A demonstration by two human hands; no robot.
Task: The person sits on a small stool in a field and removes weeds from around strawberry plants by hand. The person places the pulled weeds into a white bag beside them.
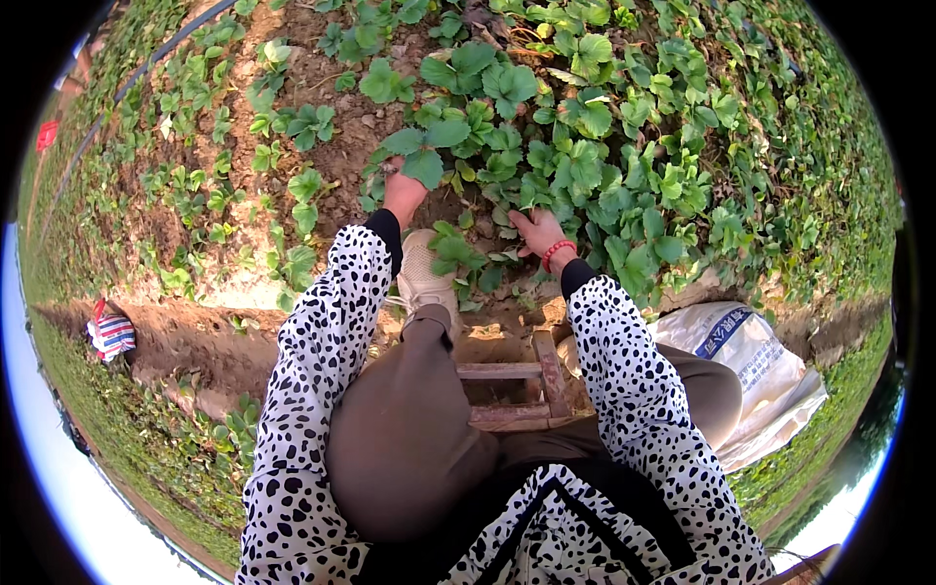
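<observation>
Strawberry plants [578, 164] with broad toothed green leaves grow from the bare brown soil in front of me. My left hand [404, 196] reaches low among them, beside a three-part strawberry leaf [425, 155] that covers part of its fingers. A small greyish bit shows at those fingertips, too unclear to name. To the right, my right hand [540, 232], with a red bead bracelet [557, 254] at its wrist, is at the edge of the dense foliage. Leaves hide some of its fingers, so any grip there is unclear. Between both hands stands a low strawberry plant [457, 252].
My beige shoe [424, 274] rests just below the left hand. A wooden stool frame [552, 373] stands between my legs. At right lies a white woven sack [760, 380] bearing writing; far left sits a striped bag [113, 336]. A dark hose [139, 73] crosses the upper left.
</observation>
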